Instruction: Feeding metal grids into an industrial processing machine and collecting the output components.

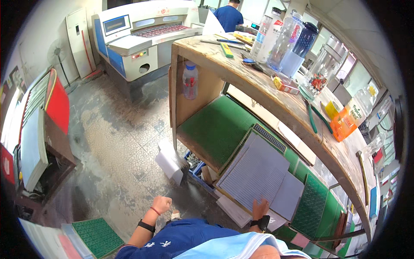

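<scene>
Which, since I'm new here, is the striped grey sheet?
Beneath the top of the wooden workbench is a green shelf. There, the right hand is at the striped grey sheet; fine parallel lines distinguish it from the plainer grey sheet beside it.

Lt-grey ribbed panel (pixel 253 169), rect., lying flat on grn shelf (pixel 209 125).

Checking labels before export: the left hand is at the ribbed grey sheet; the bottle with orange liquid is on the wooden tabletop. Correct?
Wrong hand: the head view shows the right hand at the ribbed grey sheet. The bottle with orange liquid is on the wooden tabletop, as stated.
</scene>
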The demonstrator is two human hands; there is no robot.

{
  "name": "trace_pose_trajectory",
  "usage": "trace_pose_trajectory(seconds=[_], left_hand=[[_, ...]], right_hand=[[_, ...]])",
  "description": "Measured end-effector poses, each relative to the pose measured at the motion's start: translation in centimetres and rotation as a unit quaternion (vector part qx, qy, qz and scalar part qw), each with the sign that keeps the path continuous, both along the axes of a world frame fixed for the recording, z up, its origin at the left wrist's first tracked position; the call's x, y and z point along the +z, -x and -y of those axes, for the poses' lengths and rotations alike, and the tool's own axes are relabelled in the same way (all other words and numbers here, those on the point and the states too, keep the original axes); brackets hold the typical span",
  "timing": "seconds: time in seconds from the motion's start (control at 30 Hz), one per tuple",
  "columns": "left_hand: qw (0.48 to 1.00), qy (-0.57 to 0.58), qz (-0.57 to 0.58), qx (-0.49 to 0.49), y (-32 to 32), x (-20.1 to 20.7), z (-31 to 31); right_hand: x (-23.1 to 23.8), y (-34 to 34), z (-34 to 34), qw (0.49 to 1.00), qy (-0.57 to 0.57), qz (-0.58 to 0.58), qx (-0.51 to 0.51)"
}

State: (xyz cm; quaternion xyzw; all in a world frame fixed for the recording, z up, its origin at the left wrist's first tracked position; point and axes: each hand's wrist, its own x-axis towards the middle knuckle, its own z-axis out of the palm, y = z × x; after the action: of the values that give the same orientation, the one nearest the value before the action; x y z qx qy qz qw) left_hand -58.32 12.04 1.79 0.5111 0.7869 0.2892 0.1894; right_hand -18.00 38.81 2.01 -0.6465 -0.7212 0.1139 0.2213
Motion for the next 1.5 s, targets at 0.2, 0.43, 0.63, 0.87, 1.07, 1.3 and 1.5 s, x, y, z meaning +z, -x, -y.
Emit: trace_pose_trajectory(seconds=[0.2, 0.43, 0.63, 0.87, 1.07, 1.3, 1.5], left_hand=[[0.999, 0.039, -0.001, -0.01, 4.6, -1.0, 0.5], [0.997, 0.072, 0.014, -0.025, 6.5, -1.2, -0.2], [0.998, 0.048, 0.012, -0.05, 6.1, -0.8, -2.1], [0.993, 0.025, -0.018, -0.11, 4.5, -0.5, -3.8], [0.994, 0.029, -0.045, -0.099, 2.5, -0.4, -3.7], [0.99, 0.003, -0.079, -0.12, 0.1, -0.6, -4.3], [0.991, -0.022, -0.047, -0.121, -1.4, 0.0, -4.1]], right_hand=[[-0.4, 4.1, 1.4, 0.995, -0.055, 0.081, -0.001], [1.6, 5.9, 2.9, 0.999, -0.031, 0.033, 0.004], [0.8, 4.6, 3.3, 0.995, -0.068, 0.065, -0.021], [-0.5, 1.6, 5.8, 0.998, -0.034, 0.035, -0.047], [-0.5, -0.5, 5.9, 0.995, -0.069, 0.017, -0.076], [0.1, -3.1, 7.7, 0.994, -0.046, 0.075, -0.059], [-1.8, -4.3, 8.0, 0.991, -0.029, -0.007, -0.132]])
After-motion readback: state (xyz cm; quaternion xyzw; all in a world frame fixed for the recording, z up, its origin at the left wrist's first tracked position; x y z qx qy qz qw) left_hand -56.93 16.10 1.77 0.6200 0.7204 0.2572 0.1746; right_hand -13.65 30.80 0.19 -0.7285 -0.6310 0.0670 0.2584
